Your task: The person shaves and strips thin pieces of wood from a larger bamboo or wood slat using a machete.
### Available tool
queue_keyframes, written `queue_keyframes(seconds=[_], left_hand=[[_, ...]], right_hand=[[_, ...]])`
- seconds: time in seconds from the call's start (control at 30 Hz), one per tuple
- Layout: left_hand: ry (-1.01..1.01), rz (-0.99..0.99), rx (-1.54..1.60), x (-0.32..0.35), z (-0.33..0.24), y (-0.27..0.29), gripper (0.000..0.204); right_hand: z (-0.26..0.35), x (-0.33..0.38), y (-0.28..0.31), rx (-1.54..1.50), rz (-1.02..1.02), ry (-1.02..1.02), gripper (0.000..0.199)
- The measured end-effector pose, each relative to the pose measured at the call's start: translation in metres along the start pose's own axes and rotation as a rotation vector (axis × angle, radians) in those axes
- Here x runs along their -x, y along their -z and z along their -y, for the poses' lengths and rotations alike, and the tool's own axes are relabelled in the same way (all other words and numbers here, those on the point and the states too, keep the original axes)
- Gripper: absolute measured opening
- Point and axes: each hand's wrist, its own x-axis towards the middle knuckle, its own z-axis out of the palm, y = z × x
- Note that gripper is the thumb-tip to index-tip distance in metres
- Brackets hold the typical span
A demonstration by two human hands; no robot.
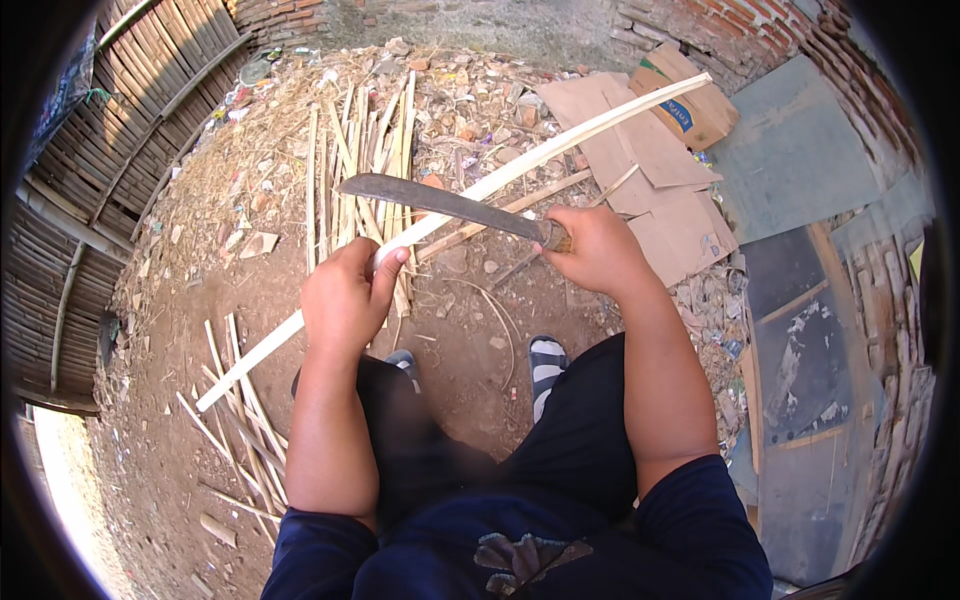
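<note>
My left hand is closed round a long pale bamboo strip, which slants from the lower left up to the far right. In my right hand is the wooden handle of a machete. Its dark, curved blade points left and crosses over the strip just beyond my left hand; whether the edge touches the strip I cannot tell. Beyond the blade, a bundle of split bamboo strips lies on the ground. More loose strips lie in a heap to the left of my left forearm.
Flattened cardboard lies at the far right, beside grey sheets and a dark panel. A bamboo wall stands on the left, a brick wall at the back. Rubble and dry straw cover the dirt. My sandalled feet stand below.
</note>
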Motion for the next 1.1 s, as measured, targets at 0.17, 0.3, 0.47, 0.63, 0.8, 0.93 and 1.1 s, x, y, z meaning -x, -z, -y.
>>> queue_keyframes(seconds=[0.17, 0.3, 0.47, 0.63, 0.8, 0.93, 1.1], left_hand=[[0.017, 0.02, 0.003, -0.001, -0.004, 0.002, 0.048], [0.037, 0.026, -0.013, -0.002, -0.003, -0.001, 0.048], [0.029, 0.036, 0.008, 0.0, 0.0, 0.003, 0.044], [0.032, 0.028, 0.009, -0.004, -0.001, 0.001, 0.045], [0.008, 0.026, 0.005, -0.003, 0.001, 0.004, 0.046], [0.011, 0.018, -0.019, -0.002, 0.0, 0.003, 0.046], [0.025, 0.014, -0.005, -0.001, -0.002, 0.003, 0.047]], right_hand=[[-0.023, -0.005, 0.005, -0.107, -0.092, -0.097, 0.04], [-0.011, -0.006, -0.009, -0.017, -0.062, -0.052, 0.039], [-0.013, -0.007, -0.003, -0.023, -0.03, -0.027, 0.038], [-0.023, -0.008, -0.007, -0.05, -0.14, -0.078, 0.037], [-0.005, -0.004, -0.003, -0.018, -0.024, -0.059, 0.037], [-0.029, -0.007, 0.003, -0.076, -0.092, -0.124, 0.039], [-0.007, -0.003, -0.004, -0.039, -0.053, -0.056, 0.042]])
